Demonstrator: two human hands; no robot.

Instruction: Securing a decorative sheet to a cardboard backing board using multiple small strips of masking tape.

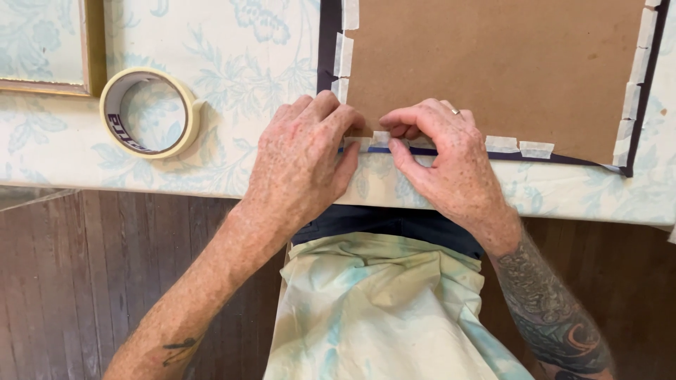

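A brown backing board (pixel 493 70) lies face down in a dark frame (pixel 327 42) on a table covered with a pale floral cloth (pixel 239 63). Short strips of cream masking tape (pixel 519 147) hold the board to the frame along its edges. My left hand (pixel 299 165) and my right hand (pixel 443 158) meet at the board's near edge. Their fingertips press a small piece of tape (pixel 381 136) down over the join. The right hand wears a ring.
A roll of masking tape (pixel 149 112) lies on the cloth to the left. A gold-edged frame corner (pixel 91 49) sits at the far left. The table's near edge runs just below my hands, with a dark wooden floor (pixel 105 267) beneath.
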